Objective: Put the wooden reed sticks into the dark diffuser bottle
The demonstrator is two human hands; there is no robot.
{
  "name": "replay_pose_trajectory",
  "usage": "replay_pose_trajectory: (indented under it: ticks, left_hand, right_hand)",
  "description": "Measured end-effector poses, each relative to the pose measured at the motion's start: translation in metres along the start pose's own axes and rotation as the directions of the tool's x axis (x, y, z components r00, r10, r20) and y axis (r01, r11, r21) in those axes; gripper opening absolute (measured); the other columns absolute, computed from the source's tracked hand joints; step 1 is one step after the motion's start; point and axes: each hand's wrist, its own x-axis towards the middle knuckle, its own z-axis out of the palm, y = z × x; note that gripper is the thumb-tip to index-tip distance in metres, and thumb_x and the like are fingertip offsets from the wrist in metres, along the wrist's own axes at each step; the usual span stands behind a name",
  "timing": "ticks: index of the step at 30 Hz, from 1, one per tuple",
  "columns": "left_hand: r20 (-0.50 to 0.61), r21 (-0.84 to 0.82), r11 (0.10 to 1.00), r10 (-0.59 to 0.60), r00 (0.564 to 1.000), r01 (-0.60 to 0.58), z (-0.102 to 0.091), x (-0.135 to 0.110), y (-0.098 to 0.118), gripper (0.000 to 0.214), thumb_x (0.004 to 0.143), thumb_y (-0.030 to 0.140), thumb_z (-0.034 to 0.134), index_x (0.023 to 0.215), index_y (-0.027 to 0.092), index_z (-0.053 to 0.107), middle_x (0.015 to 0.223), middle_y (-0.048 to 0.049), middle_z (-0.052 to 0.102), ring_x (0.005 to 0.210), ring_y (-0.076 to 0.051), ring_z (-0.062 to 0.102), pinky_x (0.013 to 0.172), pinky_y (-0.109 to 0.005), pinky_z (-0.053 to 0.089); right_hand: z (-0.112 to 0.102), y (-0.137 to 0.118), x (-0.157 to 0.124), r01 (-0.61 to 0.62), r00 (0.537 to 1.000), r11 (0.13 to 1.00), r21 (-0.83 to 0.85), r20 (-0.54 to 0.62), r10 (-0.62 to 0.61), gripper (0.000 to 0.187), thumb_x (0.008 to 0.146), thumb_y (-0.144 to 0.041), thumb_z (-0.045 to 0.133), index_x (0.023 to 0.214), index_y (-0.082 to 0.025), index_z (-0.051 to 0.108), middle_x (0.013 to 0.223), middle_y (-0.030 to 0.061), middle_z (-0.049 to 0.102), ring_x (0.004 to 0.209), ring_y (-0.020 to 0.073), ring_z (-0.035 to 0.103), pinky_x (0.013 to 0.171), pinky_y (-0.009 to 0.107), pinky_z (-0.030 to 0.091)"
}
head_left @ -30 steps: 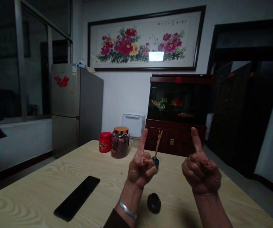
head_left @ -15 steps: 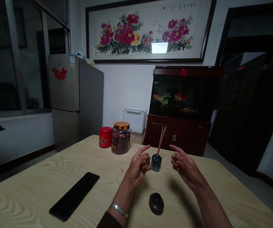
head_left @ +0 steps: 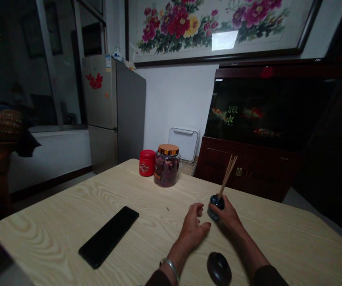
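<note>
My right hand (head_left: 229, 214) is closed around a small dark glass reed diffuser bottle (head_left: 213, 215), thumb on its near side. Several thin reed sticks (head_left: 227, 176) rise from the bottle's neck, leaning right. To the left of the bottle, my left hand (head_left: 193, 228) hovers over the table with fingers curved and thumb apart, holding nothing; a silver bracelet (head_left: 170, 267) circles that wrist. Nearer to me lies a dark, rounded, glossy object (head_left: 219, 269) with a small knob or hole on top; I cannot make out its kind.
A black phone (head_left: 109, 237) lies left on the wooden table (head_left: 147, 254). Toward the back stand a red canister (head_left: 147, 163) and a clear jar (head_left: 166, 169) with a copper-coloured lid. Beyond are a fridge (head_left: 101, 95) and a fish tank (head_left: 257, 103).
My right hand has moved in and closed on the diffuser bottle. My left hand has lowered, its pointing finger now curved. The view has turned left and down.
</note>
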Motion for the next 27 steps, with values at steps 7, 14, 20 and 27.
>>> replay_pose_trajectory:
  ticks: [7,14,20,27]
  left_hand:
    - [0.231,-0.051,0.999,0.027,0.972,-0.016,0.0,-0.009,0.011,0.091,0.06,0.022,0.082,0.141,0.021,0.04,0.134,-0.0105,0.055,0.119,-0.028,0.052,0.101,-0.037,0.041]
    - [0.251,-0.042,0.999,0.036,0.967,-0.026,-0.001,-0.012,0.02,0.072,0.058,0.026,0.085,0.123,0.018,0.056,0.108,-0.0049,0.065,0.097,-0.022,0.058,0.085,-0.03,0.045]
    - [0.251,-0.078,0.997,0.02,0.968,-0.001,-0.002,-0.011,0.017,0.073,0.057,0.03,0.088,0.122,0.019,0.058,0.105,-0.0052,0.067,0.097,-0.022,0.06,0.088,-0.032,0.046]
    - [0.25,-0.096,0.995,0.021,0.968,0.003,-0.002,-0.011,0.016,0.075,0.055,0.032,0.089,0.122,0.019,0.058,0.107,-0.0079,0.067,0.097,-0.024,0.061,0.087,-0.033,0.047]
  right_hand:
    - [-0.011,-0.035,-0.057,-0.067,0.986,0.973,0.222,0.162,0.031,0.058,0.074,-0.059,0.067,0.12,-0.023,0.062,0.117,0.01,0.068,0.109,0.0283,0.063,0.091,0.037,0.05]
    - [-0.016,-0.106,-0.038,0.127,0.987,0.865,0.485,-0.15,-0.061,0.043,0.085,-0.062,0.055,0.075,-0.02,0.059,0.094,0.0087,0.072,0.097,0.0248,0.066,0.091,0.04,0.049]
    - [-0.11,-0.103,-0.012,0.069,0.977,0.962,0.263,-0.215,-0.012,0.036,0.084,-0.06,0.053,0.081,-0.024,0.055,0.055,-0.0066,0.046,0.04,0.0101,0.041,0.043,0.023,0.031]
    - [-0.139,0.028,-0.092,-0.049,0.989,0.664,-0.746,0.057,0.137,0.029,0.085,-0.046,0.044,0.094,-0.026,0.063,0.092,0.0124,0.072,0.08,0.0316,0.067,0.065,0.04,0.045]
